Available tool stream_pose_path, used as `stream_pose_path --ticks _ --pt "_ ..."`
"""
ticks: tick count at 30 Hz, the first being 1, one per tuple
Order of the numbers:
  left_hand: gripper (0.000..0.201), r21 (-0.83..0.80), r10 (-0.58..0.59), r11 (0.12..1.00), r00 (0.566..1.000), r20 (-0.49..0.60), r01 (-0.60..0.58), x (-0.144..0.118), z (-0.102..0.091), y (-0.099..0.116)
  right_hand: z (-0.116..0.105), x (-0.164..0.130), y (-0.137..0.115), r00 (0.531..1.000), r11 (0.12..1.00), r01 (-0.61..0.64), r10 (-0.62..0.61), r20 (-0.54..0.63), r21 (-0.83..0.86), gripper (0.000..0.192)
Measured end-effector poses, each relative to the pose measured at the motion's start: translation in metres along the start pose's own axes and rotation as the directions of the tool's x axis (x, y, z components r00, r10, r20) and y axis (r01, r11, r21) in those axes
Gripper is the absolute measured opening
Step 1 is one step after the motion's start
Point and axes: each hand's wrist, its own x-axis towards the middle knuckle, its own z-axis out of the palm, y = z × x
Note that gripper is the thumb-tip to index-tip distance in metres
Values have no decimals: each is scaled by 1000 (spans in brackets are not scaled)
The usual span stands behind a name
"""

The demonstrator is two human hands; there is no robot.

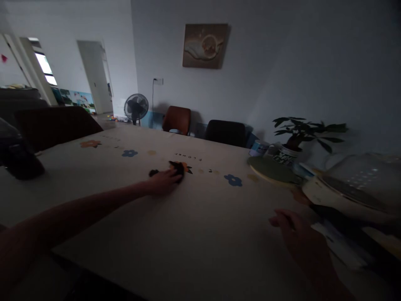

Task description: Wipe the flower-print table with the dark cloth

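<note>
Left hand (163, 181) pressed flat on dark cloth (178, 168), far across counter (194, 234); right hand (297, 234) spread, resting nearer, well apart.

— What does the person wear on the arms?
— No sleeves show: the left forearm is bare up to the frame's edge, and the left hand (163, 182) and right hand (300, 234) carry no gloves; the dim light hides finer detail
</note>
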Motion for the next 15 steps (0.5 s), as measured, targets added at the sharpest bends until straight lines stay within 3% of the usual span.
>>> stream_pose_path --ticks 2,4,7,9,12,13,15 --pt "54 -19 113 993 994 -8 -113 16 -6 49 0 0 1 1000 1000 -11 11 -11 4 43" --pt "55 -93 256 960 963 -84 -264 33 -10 99 -2 2 2 999 999 -40 40 3 0 43" --pt "66 -168 441 872 886 -142 -460 56 -13 170 -8 3 2 997 995 -82 81 -16 -57 43" --pt "61 -101 550 815 817 -177 -570 68 -10 209 -13 4 1 994 990 -104 99 -54 -98 43" --pt "53 52 643 751 711 -285 -658 84 -3 250 -18 4 2 987 981 -153 144 -73 -120 43" --pt "54 64 644 747 697 -315 -661 90 -1 257 -18 5 3 984 978 -166 156 -85 -130 44" --pt "53 11 616 761 717 -325 -649 105 3 266 -17 6 7 985 974 -149 130 -116 -171 45"
